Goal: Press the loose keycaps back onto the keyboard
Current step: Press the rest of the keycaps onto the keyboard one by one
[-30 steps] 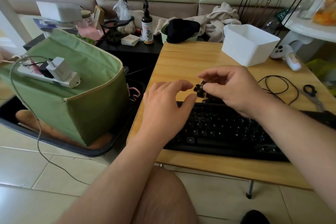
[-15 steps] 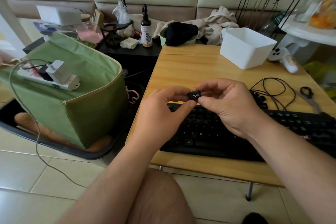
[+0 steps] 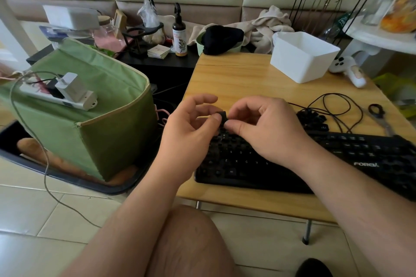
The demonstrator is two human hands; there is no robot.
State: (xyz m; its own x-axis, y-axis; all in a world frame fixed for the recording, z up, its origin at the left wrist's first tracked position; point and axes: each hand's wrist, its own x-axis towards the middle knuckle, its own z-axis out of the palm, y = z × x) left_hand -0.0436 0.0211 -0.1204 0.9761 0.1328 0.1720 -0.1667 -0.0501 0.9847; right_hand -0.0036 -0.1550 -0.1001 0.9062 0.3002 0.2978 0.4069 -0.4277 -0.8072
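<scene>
A single black keycap (image 3: 222, 114) is held up between both hands, just above the far left corner of the black keyboard (image 3: 292, 159). It is pinched from the left by the thumb and a curled finger of the left hand (image 3: 186, 128), whose index finger is raised and arched over the top with a gap beneath it. From the right it is gripped by the right hand (image 3: 265, 128), thumb tip pressed against the cap's lower edge and the fingers curled down over it from above. Which finger carries most of the hold cannot be told, since the cap is mostly covered.

Both forearms are brought in from the lower edge of the view, the left rising almost straight up, the right angled in from the lower right across the keyboard's middle. The wrists are kept off the keys, as far as can be seen.

The keyboard is laid along the near edge of the wooden table (image 3: 236, 83). A small heap of loose keycaps (image 3: 315, 119) is seen just beyond the keyboard's top edge, to the right of the right hand, beside a coiled black cable (image 3: 333, 105). Further back a white bin (image 3: 301, 56) is set on the table, and a green fabric bag (image 3: 90, 123) is stood on the floor to the left.
</scene>
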